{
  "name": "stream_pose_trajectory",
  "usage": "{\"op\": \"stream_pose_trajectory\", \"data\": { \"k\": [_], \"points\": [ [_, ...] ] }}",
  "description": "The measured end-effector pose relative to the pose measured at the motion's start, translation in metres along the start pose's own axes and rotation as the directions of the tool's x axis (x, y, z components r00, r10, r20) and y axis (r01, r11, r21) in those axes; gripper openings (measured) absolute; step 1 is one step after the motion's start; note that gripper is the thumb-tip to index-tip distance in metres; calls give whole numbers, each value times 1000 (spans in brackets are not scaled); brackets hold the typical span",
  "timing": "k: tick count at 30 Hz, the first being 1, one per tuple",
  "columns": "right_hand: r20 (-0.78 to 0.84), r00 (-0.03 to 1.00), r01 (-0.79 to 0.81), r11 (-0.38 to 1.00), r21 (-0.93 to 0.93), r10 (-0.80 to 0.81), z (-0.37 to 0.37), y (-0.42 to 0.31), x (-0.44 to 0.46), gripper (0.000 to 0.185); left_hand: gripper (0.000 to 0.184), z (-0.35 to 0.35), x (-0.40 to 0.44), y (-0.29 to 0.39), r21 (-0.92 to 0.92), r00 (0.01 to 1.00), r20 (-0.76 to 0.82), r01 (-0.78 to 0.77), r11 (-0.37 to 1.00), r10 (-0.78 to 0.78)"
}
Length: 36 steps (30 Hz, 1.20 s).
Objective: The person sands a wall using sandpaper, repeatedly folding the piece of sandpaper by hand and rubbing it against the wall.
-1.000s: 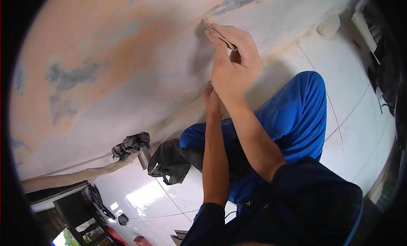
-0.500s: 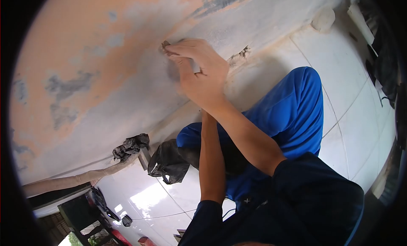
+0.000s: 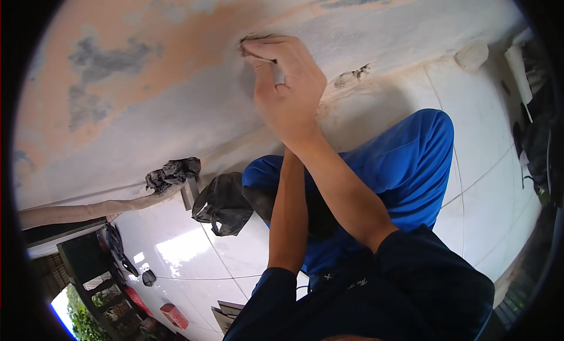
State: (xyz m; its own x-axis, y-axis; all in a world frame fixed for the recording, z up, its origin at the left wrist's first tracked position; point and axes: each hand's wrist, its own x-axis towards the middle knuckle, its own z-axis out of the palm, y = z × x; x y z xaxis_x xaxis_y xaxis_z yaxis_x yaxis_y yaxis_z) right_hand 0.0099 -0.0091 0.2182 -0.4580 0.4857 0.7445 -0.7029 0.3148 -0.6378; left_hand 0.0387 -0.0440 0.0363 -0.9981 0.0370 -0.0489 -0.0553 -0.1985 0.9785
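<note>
My right hand (image 3: 289, 85) is raised against the wall (image 3: 176, 114), its fingers and thumb closed in a pinch. At the fingertips shows the edge of a small brown piece (image 3: 242, 47), pressed to the wall; most of it is covered, and its kind is unclear. My left forearm (image 3: 288, 214) rises behind my right wrist, and the left hand is hidden behind the right one. The wall has peach paint with grey worn patches around the fingertips.
A black plastic bag (image 3: 226, 203) lies by my blue-trousered leg (image 3: 405, 159). Crumpled black plastic (image 3: 173, 173) sits at the wall's foot beside a long pale roll (image 3: 88, 211). A hole (image 3: 351, 76) breaks the wall base. White tiles (image 3: 479, 194) cover the floor.
The view has shifted, so the bag and floor things sit further left and higher. My right hand stays pinched on the brown piece at the wall.
</note>
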Motion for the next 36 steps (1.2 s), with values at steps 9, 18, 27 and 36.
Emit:
{"op": "stream_pose_trajectory", "data": {
  "k": [9, 18, 27, 36],
  "points": [
    [-118, 992, -53, 998, -40, 48, -15, 8, 11, 14, 43, 4, 6, -1, 4, 1000, 25, 11, 1000, -11],
    [-26, 1000, -2, 1000, -17, 2, -16, 9, 9, 15, 43, 3, 12, -3, 63, 1000, 26, 2, 998, -4],
    [39, 998, -52, 999, 2, 51, -33, 11, 27, 14, 41, -5, 15, -20, 203, 1000, 8, 0, 979, -1],
    [3, 999, -37, 999, -21, 38, -41, 8, 29, 17, 34, -10, 21, -34, 232, 998, -54, 34, 972, -23]
  ]
}}
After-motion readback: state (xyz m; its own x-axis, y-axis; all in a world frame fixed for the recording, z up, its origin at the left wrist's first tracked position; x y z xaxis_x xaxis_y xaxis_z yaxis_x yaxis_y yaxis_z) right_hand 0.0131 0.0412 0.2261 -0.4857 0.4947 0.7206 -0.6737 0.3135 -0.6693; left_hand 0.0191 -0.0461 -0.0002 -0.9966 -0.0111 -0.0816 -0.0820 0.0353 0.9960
